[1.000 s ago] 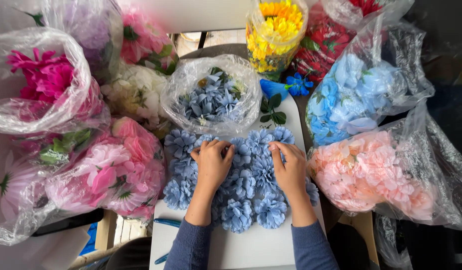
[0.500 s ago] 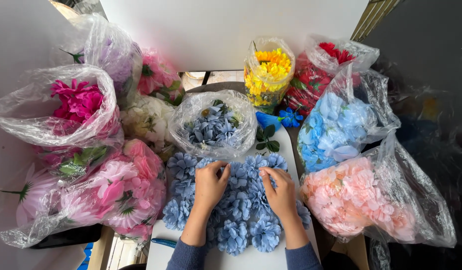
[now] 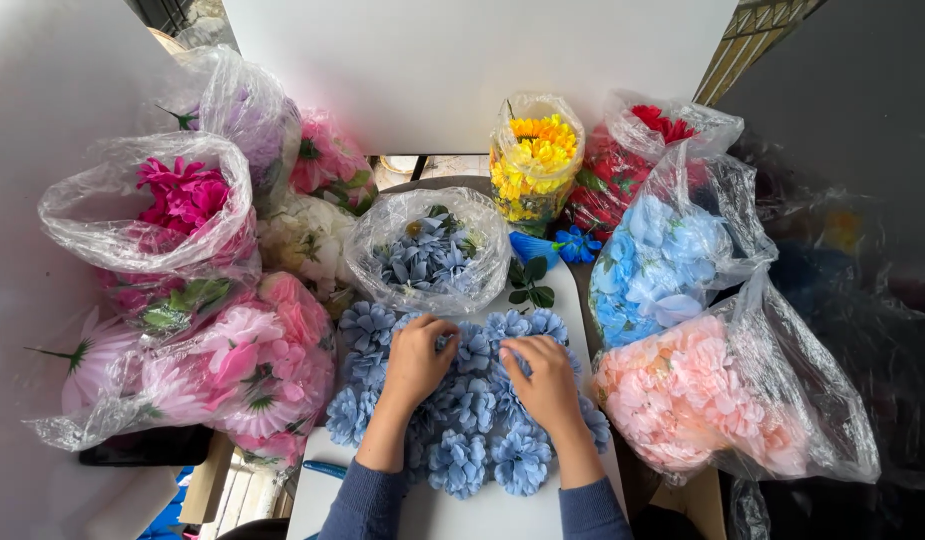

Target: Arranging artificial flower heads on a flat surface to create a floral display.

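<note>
Blue fabric flowers lie massed under both hands; left hand and right hand, fingers curled, have shifted toward twelve o'clock, nearer the clear bag.

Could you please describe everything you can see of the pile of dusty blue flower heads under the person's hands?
The pile of dusty blue flower heads lies spread flat on a white board, many-petalled rosettes that look like fabric, packed edge to edge. The left hand and right hand rest palm down on its middle, fingers curled into the petals. An open clear bag of similar blue heads borders it behind, and a bag of pink flowers presses against its left edge.
</note>
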